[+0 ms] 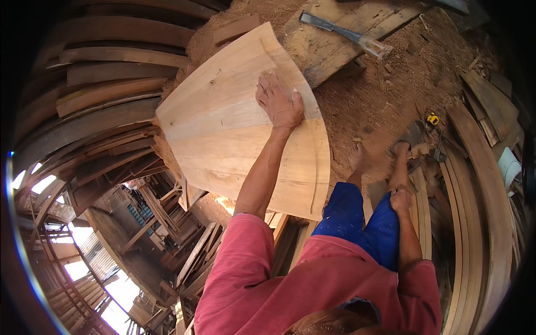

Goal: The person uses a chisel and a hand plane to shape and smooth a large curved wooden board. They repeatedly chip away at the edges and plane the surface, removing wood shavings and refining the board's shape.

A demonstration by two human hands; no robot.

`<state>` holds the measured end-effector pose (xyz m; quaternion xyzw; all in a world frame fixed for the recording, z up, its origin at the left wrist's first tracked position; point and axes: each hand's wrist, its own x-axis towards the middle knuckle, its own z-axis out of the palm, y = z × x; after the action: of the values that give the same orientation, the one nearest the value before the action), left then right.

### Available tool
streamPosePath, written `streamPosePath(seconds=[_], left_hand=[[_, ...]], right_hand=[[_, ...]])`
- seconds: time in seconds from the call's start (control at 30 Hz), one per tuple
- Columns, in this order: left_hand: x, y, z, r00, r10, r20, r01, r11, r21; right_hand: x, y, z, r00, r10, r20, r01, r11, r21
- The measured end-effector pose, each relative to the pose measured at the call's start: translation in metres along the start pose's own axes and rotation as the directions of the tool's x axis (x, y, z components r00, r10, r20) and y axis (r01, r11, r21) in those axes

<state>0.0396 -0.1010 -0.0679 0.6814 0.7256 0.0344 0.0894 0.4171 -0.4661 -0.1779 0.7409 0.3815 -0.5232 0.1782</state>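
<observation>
The workshop has many stacked planks (114, 72) left of the panel, and sawdust (357, 106) lies at its right side. This panel (223, 111), pale and fan-shaped, lies in the centre. The left grip (281, 103) is flat upon it near the curved edge, its thumb apart from the fingers, clamped on nothing. The right grip (400, 200), right of the panel, rests on the leg (385, 229) (whether its fingers are together, I cannot tell). Beyond the panel, a chisel (343, 34) lies on a board (324, 51). By my judgement, the panel's outline is already shaped, while some smoothing perhaps remains. I can read no label or writing.
</observation>
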Motion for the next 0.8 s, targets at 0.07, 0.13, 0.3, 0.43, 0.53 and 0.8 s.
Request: streamPosePath(seconds=[0.07,0.13,0.3,0.43,0.53,0.8], left_hand=[[0.001,-0.008,0.008,0.997,0.069,-0.045,-0.067,0.997,0.039],[-0.004,-0.019,0.008,0.993,0.098,-0.06,-0.092,0.991,0.097],[-0.004,-0.016,0.002,0.997,0.076,-0.024,-0.074,0.994,0.079],[0.002,-0.021,0.003,0.997,0.078,0.004,-0.078,0.992,0.097],[-0.001,-0.025,0.007,0.999,0.049,-0.015,-0.047,0.993,0.111],[0.002,-0.026,0.006,0.995,0.097,-0.021,-0.094,0.989,0.117]], right_hand=[[-0.004,-0.001,-0.016,0.997,-0.032,-0.069,0.031,0.999,-0.024],[0.006,-0.003,-0.034,0.999,-0.042,0.001,0.042,0.999,-0.016],[0.039,0.022,-0.06,0.996,0.049,0.076,-0.052,0.998,0.046],[0.052,0.042,-0.072,0.997,0.065,0.03,-0.069,0.988,0.139],[0.054,0.056,-0.086,0.998,0.069,-0.004,-0.066,0.977,0.205],[0.093,0.137,-0.034,0.987,0.16,0.027,-0.154,0.879,0.452]])
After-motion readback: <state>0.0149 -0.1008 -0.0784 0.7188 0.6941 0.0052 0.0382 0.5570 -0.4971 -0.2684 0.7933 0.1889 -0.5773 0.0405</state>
